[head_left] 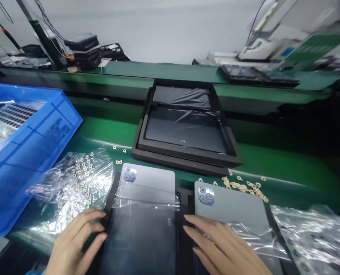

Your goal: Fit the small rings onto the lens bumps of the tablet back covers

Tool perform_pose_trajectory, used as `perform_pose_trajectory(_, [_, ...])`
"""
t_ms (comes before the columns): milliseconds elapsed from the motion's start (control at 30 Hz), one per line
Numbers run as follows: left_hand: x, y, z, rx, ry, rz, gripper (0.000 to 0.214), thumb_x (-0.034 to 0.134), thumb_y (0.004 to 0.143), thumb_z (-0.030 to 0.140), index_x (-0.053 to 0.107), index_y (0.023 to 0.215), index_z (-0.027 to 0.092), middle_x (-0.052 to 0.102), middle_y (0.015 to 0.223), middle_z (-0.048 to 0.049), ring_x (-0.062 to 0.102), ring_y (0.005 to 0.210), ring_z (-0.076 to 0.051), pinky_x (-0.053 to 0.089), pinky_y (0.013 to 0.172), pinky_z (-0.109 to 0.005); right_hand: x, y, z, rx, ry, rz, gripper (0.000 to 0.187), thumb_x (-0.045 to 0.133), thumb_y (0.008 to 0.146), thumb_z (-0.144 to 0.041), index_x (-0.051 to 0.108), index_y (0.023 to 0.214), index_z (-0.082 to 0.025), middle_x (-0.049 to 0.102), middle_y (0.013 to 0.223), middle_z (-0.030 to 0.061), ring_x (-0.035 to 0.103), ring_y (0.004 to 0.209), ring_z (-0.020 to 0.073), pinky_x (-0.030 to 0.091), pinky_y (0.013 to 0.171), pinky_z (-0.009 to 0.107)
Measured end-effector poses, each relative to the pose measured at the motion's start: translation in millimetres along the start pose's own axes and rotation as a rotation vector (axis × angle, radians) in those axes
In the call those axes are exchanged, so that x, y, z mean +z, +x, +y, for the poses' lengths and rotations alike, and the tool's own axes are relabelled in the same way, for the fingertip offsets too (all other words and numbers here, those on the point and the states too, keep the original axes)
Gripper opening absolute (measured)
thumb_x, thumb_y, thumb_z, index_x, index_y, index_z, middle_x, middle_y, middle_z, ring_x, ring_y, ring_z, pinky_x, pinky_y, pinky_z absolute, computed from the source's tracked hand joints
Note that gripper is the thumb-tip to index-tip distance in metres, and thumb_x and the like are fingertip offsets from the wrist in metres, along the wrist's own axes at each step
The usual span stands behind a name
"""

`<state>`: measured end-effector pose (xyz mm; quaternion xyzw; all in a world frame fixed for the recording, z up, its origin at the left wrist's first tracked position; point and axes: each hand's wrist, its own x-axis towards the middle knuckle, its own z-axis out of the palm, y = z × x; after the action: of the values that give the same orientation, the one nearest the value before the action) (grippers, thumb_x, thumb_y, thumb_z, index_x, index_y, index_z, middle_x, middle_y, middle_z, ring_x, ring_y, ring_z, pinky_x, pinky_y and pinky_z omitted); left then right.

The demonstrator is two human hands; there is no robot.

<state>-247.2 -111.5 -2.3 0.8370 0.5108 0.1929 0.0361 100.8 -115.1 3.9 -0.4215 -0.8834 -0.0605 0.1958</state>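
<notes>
My left hand (75,242) rests with its fingertips at the left edge of a grey tablet (149,181), which lies back up with a dual camera module and a clear film over its lower part. My right hand (224,246) lies on the lower left of a second grey tablet (230,202), over its loose clear film. Both tablets sit in dark holders, and their lower parts are partly hidden by my hands. Neither hand grips anything.
A green conveyor belt (107,131) carries a black framed tray (185,154) holding a film-wrapped tablet. Nearby are a blue plastic crate (52,131), a clear bag of small gold rings (78,187), loose gold rings (241,186), and another plastic bag (313,240).
</notes>
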Motion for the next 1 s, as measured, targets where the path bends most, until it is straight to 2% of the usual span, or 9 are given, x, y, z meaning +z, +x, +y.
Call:
perform_pose_trajectory(100, [18.9, -5, -10, 0.072, 0.066, 0.031, 0.035, 0.051, 0.090, 0.039, 0.058, 0.119, 0.021, 0.059, 0.130, -0.0072, 0.054, 0.122, -0.021, 0.049, 0.096, -0.030, 8, 34, -20, 0.044, 0.073, -0.028, 0.034, 0.033, 0.099, -0.020, 0.066, 0.105, -0.023, 0.071, 0.111, 0.0007, 0.066, 0.095, 0.0169, 0.052, 0.082, 0.030])
perform_pose_trajectory(167, [33.4, -1, -14, 0.148, 0.097, 0.038, 0.045, 0.050, 0.089, 0.038, 0.051, 0.130, 0.019, 0.054, 0.137, -0.0071, 0.046, 0.130, -0.022, 0.043, 0.104, -0.030, 17, 50, -29, 0.067, 0.121, -0.012, 0.032, 0.034, 0.099, -0.020, 0.066, 0.104, -0.022, 0.071, 0.110, 0.0012, 0.065, 0.096, 0.0167, 0.051, 0.085, 0.029])
perform_pose_trajectory(267, [55.1, 11, -16, 0.238, 0.136, 0.035, 0.054, 0.050, 0.087, 0.039, 0.047, 0.136, 0.016, 0.051, 0.141, -0.0078, 0.029, 0.141, -0.022, 0.019, 0.118, -0.034, 29, 68, -33, 0.091, 0.139, -0.007, 0.029, 0.038, 0.099, -0.022, 0.067, 0.104, -0.022, 0.071, 0.109, 0.0008, 0.064, 0.098, 0.0163, 0.050, 0.088, 0.028])
perform_pose_trajectory(367, [69.4, 27, -16, 0.273, 0.170, 0.042, 0.060, 0.052, 0.084, 0.043, 0.047, 0.137, 0.014, 0.051, 0.141, -0.0116, 0.017, 0.145, -0.026, 0.001, 0.120, -0.042, 38, 85, -28, 0.104, 0.130, -0.062, 0.030, 0.037, 0.099, -0.024, 0.066, 0.108, -0.020, 0.069, 0.114, 0.0024, 0.061, 0.104, 0.0173, 0.049, 0.091, 0.029])
perform_pose_trajectory(500, [72.6, 48, -15, 0.273, 0.176, 0.037, 0.069, 0.053, 0.081, 0.051, 0.045, 0.139, 0.015, 0.047, 0.143, -0.0142, 0.020, 0.143, -0.030, 0.001, 0.118, -0.047, 53, 107, -18, 0.106, 0.070, -0.163, 0.034, 0.036, 0.100, -0.028, 0.060, 0.120, -0.015, 0.062, 0.127, 0.0062, 0.055, 0.114, 0.0211, 0.048, 0.094, 0.035])
perform_pose_trajectory(633, [74.1, 60, -18, 0.257, 0.187, 0.021, 0.070, 0.052, 0.081, 0.053, 0.044, 0.139, 0.015, 0.048, 0.143, -0.0148, 0.027, 0.140, -0.030, 0.002, 0.118, -0.049, 73, 118, -13, 0.094, 0.040, -0.189, 0.037, 0.041, 0.098, -0.035, 0.058, 0.123, -0.014, 0.061, 0.129, 0.0057, 0.053, 0.115, 0.0214, 0.044, 0.095, 0.035])
perform_pose_trajectory(800, [83.3, 62, -26, 0.254, 0.186, 0.023, 0.069, 0.051, 0.082, 0.052, 0.047, 0.136, 0.010, 0.052, 0.139, -0.0143, 0.023, 0.142, -0.028, 0.001, 0.119, -0.050, 89, 121, -11, 0.056, -0.007, -0.165, 0.038, 0.052, 0.093, -0.044, 0.060, 0.121, -0.019, 0.064, 0.126, 0.0014, 0.053, 0.113, 0.0197, 0.038, 0.094, 0.034])
perform_pose_trajectory(1000, [94.6, 57, -30, 0.224, 0.132, 0.075, 0.064, 0.047, 0.085, 0.047, 0.043, 0.141, 0.014, 0.054, 0.138, -0.0119, 0.023, 0.143, -0.024, 0.004, 0.119, -0.049, 92, 121, -11, 0.047, -0.076, -0.189, 0.047, 0.067, 0.080, -0.053, 0.060, 0.120, -0.027, 0.064, 0.127, -0.0019, 0.052, 0.112, 0.0195, 0.034, 0.093, 0.034])
